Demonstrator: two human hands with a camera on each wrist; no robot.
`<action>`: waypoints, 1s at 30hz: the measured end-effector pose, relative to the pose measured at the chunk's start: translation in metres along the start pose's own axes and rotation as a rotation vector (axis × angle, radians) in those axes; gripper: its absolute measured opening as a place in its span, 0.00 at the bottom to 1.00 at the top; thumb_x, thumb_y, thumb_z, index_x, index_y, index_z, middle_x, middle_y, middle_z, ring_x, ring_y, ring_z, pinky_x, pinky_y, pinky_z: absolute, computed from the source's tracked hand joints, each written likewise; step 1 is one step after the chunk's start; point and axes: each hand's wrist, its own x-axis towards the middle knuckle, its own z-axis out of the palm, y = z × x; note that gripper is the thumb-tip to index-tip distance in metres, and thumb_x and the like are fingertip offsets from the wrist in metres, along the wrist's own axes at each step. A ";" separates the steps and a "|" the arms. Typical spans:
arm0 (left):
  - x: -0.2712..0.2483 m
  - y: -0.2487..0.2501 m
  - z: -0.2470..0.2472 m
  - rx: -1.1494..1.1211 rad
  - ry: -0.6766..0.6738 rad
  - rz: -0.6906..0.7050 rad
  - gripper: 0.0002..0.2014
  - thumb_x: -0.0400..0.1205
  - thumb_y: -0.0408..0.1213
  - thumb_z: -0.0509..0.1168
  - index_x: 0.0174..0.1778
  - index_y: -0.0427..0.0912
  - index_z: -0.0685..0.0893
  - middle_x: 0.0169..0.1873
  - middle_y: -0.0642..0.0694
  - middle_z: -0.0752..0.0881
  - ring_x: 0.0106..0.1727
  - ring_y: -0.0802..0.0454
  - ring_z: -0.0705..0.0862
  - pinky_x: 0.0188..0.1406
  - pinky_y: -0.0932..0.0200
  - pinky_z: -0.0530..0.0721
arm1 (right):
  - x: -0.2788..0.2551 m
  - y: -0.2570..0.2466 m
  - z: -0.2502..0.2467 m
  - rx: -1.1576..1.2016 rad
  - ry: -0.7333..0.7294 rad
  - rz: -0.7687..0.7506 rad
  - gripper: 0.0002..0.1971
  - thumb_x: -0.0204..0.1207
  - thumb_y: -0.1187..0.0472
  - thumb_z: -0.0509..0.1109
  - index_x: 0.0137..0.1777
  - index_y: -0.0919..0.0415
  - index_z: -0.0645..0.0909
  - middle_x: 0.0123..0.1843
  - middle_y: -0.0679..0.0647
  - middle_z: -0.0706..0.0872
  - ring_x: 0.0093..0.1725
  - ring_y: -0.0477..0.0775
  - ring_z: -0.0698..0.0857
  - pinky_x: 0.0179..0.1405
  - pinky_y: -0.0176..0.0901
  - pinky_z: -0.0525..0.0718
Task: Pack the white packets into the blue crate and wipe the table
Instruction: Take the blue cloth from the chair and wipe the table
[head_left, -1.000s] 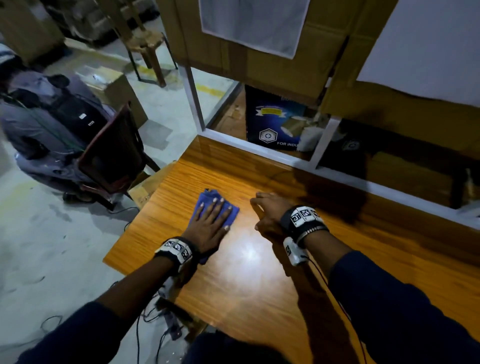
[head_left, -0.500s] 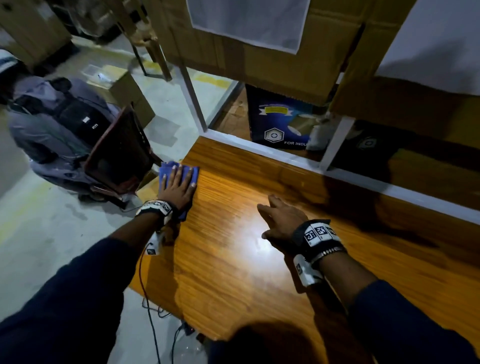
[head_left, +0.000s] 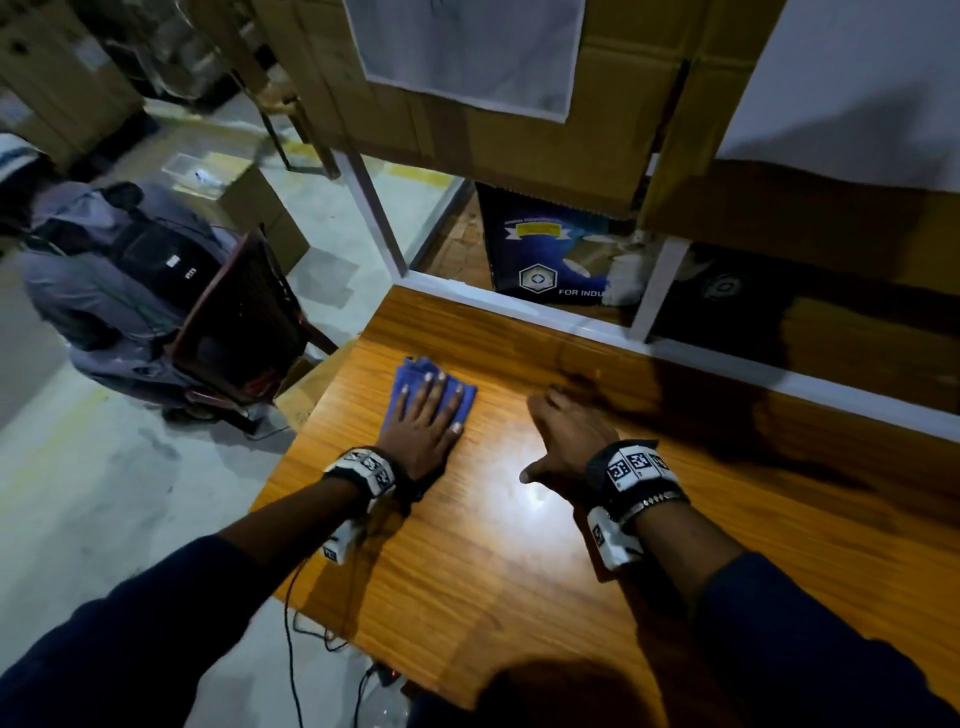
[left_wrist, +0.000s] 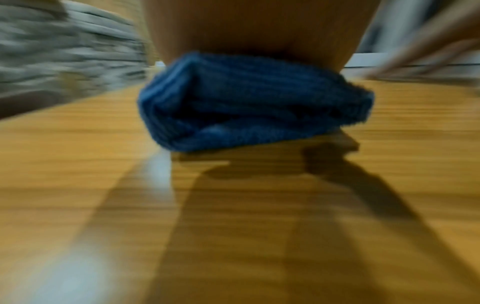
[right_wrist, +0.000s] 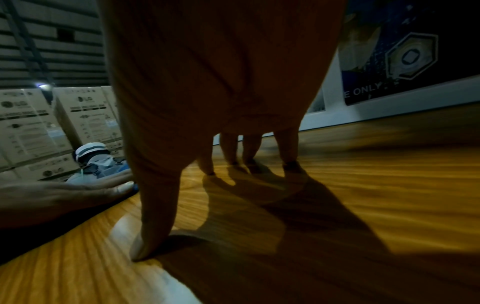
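A: While the left hand (head_left: 423, 431) presses its flat, spread grip on the folded blue cloth (head_left: 413, 384) near the wooden desk's (head_left: 519, 571) left edge, wiping is under way.

B: And the right hand (head_left: 569, 441)?

A: Spread, fingertips braced, holding nothing. No packets or crate visible. Next: sweep unwiped areas.

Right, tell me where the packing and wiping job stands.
Done, apparently: no white packets show on the table; the blue crate is out of view, so packing can't be confirmed. In hand: the left hand presses a blue cloth flat, wiping; the right hand braces on the wood. Left: the rest of the tabletop.
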 end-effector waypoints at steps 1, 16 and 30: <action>0.001 0.011 0.001 0.007 0.020 0.038 0.31 0.91 0.56 0.36 0.90 0.50 0.48 0.89 0.41 0.49 0.89 0.40 0.46 0.84 0.32 0.50 | 0.000 0.001 0.001 0.012 0.014 0.020 0.61 0.50 0.22 0.79 0.82 0.48 0.61 0.86 0.52 0.64 0.80 0.63 0.72 0.70 0.61 0.79; 0.101 -0.054 -0.025 -0.040 -0.101 -0.044 0.31 0.90 0.57 0.42 0.89 0.52 0.50 0.88 0.38 0.47 0.89 0.35 0.45 0.82 0.25 0.50 | 0.002 0.000 0.002 -0.033 0.001 0.062 0.65 0.56 0.22 0.77 0.90 0.49 0.53 0.92 0.52 0.51 0.90 0.58 0.55 0.82 0.57 0.67; 0.124 -0.129 -0.033 -0.085 -0.144 -0.203 0.35 0.83 0.65 0.35 0.82 0.64 0.24 0.86 0.39 0.29 0.85 0.35 0.29 0.82 0.24 0.44 | 0.004 0.008 0.015 0.078 0.048 0.104 0.65 0.55 0.24 0.78 0.89 0.41 0.49 0.92 0.46 0.44 0.90 0.54 0.50 0.80 0.58 0.71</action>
